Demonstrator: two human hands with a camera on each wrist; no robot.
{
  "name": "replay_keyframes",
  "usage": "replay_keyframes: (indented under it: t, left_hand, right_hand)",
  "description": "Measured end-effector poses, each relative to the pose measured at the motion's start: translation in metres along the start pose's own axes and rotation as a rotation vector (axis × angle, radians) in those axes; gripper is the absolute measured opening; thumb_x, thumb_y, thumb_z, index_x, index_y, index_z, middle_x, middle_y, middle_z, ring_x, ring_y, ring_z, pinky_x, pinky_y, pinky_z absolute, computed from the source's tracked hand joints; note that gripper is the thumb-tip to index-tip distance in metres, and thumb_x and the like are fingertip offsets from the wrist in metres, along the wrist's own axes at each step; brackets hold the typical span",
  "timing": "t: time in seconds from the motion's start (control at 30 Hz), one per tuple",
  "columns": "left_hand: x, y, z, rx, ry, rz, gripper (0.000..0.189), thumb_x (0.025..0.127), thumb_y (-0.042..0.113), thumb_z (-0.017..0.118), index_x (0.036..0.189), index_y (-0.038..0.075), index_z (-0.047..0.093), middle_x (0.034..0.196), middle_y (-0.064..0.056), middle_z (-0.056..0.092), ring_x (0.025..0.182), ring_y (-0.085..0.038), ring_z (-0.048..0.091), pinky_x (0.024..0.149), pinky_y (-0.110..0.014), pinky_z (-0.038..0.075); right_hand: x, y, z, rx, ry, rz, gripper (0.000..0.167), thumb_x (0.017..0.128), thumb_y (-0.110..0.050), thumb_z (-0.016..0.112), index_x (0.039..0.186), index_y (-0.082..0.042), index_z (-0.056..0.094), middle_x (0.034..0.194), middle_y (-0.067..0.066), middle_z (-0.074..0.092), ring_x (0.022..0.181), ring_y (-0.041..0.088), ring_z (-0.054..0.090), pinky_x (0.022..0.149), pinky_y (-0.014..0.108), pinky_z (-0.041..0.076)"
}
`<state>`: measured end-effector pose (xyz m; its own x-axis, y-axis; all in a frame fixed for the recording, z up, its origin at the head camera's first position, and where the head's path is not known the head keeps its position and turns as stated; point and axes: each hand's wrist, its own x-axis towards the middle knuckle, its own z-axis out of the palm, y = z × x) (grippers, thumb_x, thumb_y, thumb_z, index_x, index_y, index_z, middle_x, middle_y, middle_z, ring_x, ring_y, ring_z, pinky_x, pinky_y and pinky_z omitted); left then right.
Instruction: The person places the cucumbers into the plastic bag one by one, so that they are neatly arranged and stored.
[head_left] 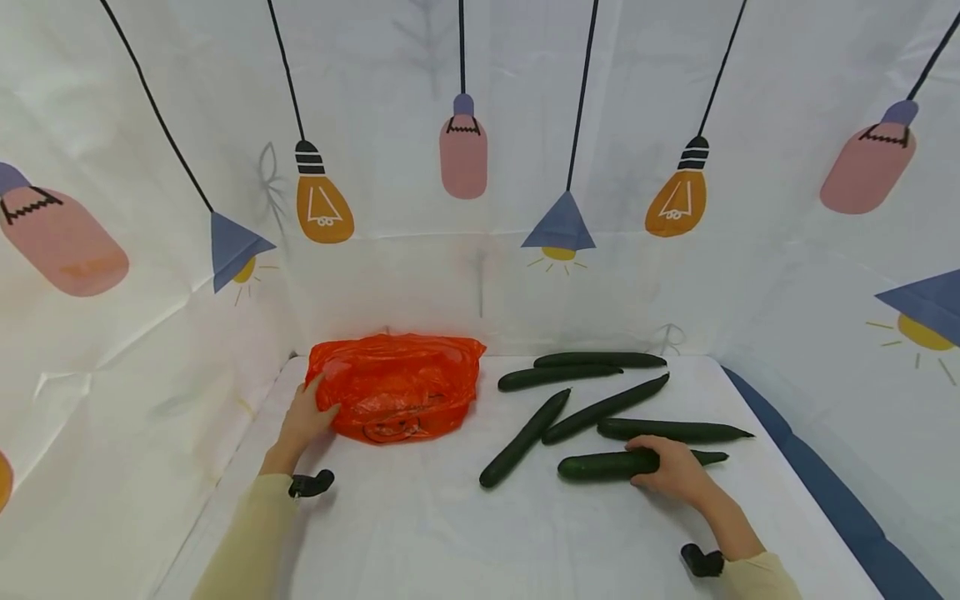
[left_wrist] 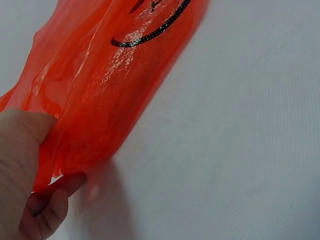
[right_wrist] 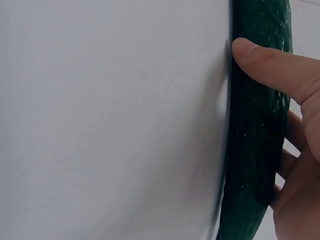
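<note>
At the left end of a crumpled red plastic bag (head_left: 405, 379), my left hand (head_left: 302, 423) holds its edge. The left wrist view shows the thumb on top of the thin film and the fingers beneath; black print marks the bag's front. My right hand (head_left: 675, 471) grips the nearest cucumber (head_left: 600, 467) around its right half. In the right wrist view, the thumb lies across this dark green cucumber (right_wrist: 252, 135) and the other fingers reach around its far side. The cucumber lies along the white table, its thin tip sticking out to the right of the hand.
Just behind the gripped one lies another cucumber (head_left: 671, 430). Two slanted cucumbers, one (head_left: 525, 437) left of the other (head_left: 606, 408), lie mid-table. Two more, a rear one (head_left: 600, 360) and one before it (head_left: 558, 377), are near the back wall (head_left: 502, 292). Blue padding (head_left: 810, 483) borders the table's right edge.
</note>
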<state>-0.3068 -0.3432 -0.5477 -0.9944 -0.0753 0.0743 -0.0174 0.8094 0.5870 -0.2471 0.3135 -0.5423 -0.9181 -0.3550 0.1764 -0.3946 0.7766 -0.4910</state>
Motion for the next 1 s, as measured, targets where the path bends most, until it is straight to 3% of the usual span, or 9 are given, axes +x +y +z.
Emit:
replay_keyframes:
  t: [0.13, 0.3, 0.47, 0.87, 1.0]
  left_hand:
    - [-0.001, -0.002, 0.004, -0.04, 0.015, 0.004, 0.072, 0.091, 0.016, 0.062, 0.15, -0.003, 0.024, 0.139, -0.038, 0.03, 0.125, -0.056, 0.034, 0.1, -0.069, 0.03]
    - [-0.01, -0.005, 0.015, -0.093, -0.011, -0.001, 0.068, 0.091, 0.009, 0.059, 0.149, -0.004, 0.027, 0.14, -0.037, 0.033, 0.128, -0.053, 0.033, 0.103, -0.066, 0.028]
    - [-0.015, -0.003, 0.025, -0.114, 0.023, 0.027, 0.071, 0.088, 0.007, 0.06, 0.148, -0.009, 0.026, 0.142, -0.037, 0.032, 0.13, -0.052, 0.031, 0.105, -0.064, 0.027]
    - [-0.024, 0.013, 0.029, -0.175, 0.032, -0.002, 0.097, 0.085, 0.023, 0.074, 0.151, -0.008, 0.011, 0.149, -0.035, 0.023, 0.136, -0.05, 0.023, 0.109, -0.062, 0.021]
    - [-0.028, 0.02, 0.029, -0.208, 0.032, -0.018, 0.105, 0.082, 0.031, 0.077, 0.152, -0.006, 0.009, 0.151, -0.033, 0.021, 0.138, -0.049, 0.021, 0.11, -0.061, 0.02]
  right_hand:
    - [-0.003, 0.004, 0.002, -0.008, 0.023, -0.024, 0.048, 0.065, -0.014, 0.089, 0.109, -0.014, 0.07, 0.111, 0.001, 0.067, 0.109, 0.03, 0.06, 0.093, 0.051, 0.047]
    - [-0.008, 0.006, 0.009, 0.039, 0.001, -0.041, 0.049, 0.069, -0.013, 0.086, 0.115, -0.015, 0.07, 0.116, 0.002, 0.066, 0.113, 0.032, 0.058, 0.094, 0.053, 0.046]
    - [-0.008, 0.005, 0.013, 0.039, 0.002, -0.052, 0.05, 0.072, -0.011, 0.084, 0.12, -0.017, 0.069, 0.121, 0.002, 0.065, 0.116, 0.031, 0.057, 0.094, 0.053, 0.046]
    - [-0.003, -0.014, 0.021, -0.021, 0.077, -0.19, 0.052, 0.071, -0.011, 0.085, 0.121, -0.014, 0.069, 0.119, -0.001, 0.067, 0.105, 0.023, 0.062, 0.084, 0.045, 0.051]
    - [0.002, -0.028, 0.02, -0.026, 0.095, -0.193, 0.053, 0.072, -0.011, 0.084, 0.122, -0.015, 0.068, 0.12, 0.0, 0.067, 0.104, 0.022, 0.061, 0.082, 0.046, 0.048]
